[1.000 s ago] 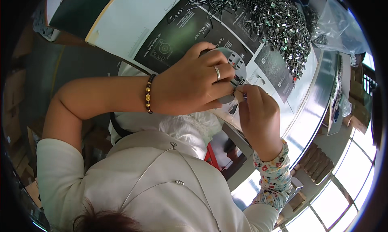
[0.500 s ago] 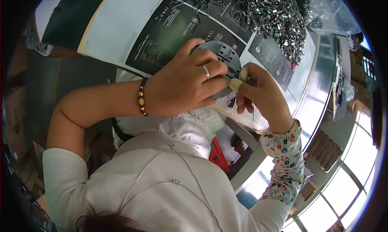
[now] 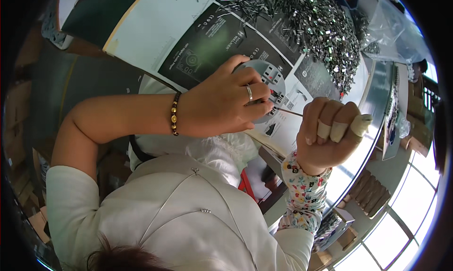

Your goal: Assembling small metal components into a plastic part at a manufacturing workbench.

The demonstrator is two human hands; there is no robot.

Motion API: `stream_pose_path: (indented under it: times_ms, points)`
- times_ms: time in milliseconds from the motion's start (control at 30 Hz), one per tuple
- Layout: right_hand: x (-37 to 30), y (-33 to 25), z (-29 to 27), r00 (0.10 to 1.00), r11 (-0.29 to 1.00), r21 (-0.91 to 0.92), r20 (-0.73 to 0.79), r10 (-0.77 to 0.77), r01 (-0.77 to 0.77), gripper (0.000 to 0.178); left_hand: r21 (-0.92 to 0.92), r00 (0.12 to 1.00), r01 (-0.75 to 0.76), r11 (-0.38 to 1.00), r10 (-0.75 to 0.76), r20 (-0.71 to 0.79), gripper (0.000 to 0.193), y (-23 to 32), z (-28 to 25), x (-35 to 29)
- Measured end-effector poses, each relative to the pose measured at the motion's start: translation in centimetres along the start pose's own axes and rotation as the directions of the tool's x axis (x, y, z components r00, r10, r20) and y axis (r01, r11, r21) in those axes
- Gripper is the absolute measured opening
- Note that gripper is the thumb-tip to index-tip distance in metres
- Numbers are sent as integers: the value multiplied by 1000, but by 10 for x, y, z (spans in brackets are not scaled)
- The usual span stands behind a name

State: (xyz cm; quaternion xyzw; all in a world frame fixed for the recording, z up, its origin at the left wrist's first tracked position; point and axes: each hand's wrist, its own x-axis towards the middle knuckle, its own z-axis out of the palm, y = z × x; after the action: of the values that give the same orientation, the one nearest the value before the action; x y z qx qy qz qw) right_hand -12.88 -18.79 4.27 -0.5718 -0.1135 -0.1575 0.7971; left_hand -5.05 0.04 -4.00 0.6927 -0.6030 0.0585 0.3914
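My left hand (image 3: 224, 99), with a ring and a beaded bracelet, is closed over a round grey disc-shaped part (image 3: 261, 67). Rectangular slots and small dark and red spots show on the side of the disc beyond my fingers. Right of it, my right hand (image 3: 328, 132) is curled into a fist, with pale tape wrapped on several fingers. From this fist a thin rod (image 3: 289, 111) runs left to the disc's edge near my left fingertips. The rod's other end is hidden in the fist, so I cannot tell what kind of tool it is.
A large heap of small shiny metal pieces (image 3: 325, 40) covers the far right of the table. Dark printed sheets (image 3: 203, 54) lie under my hands. A clear plastic bag (image 3: 394, 30) sits beyond the heap; stacked brown pieces (image 3: 368, 183) are at the right.
My right hand has moved right, away from the disc, and turned into a fist, with the thin rod now showing. My left hand keeps its hold. The whole view has shifted slightly.
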Motion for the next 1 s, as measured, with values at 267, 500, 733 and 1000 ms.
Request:
stream_pose_path:
  times_ms: [267, 500, 733, 1000]
  points:
    - [7, 17, 12, 994, 981, -163, -14, 109, -110, 46, -47, 1000, 7, 999, -8, -22, 46, -1, 2, -3]
    - [0, 14, 17, 973, 976, 26, -72, 218, -216, 49, -29, 1000, 9, 1000, -9, 18, 47, 1, -5, -1]
    - [-14, 6, 14, 997, 1000, -19, -73, 19, -20, 48, 49, 1000, -8, 999, 8, -13, 50, 2, 4, -1]
    - [-28, 12, 10, 999, 975, -222, 24, 33, -26, 47, 74, 1000, -27, 997, 28, -9, 50, -1, 4, -4]
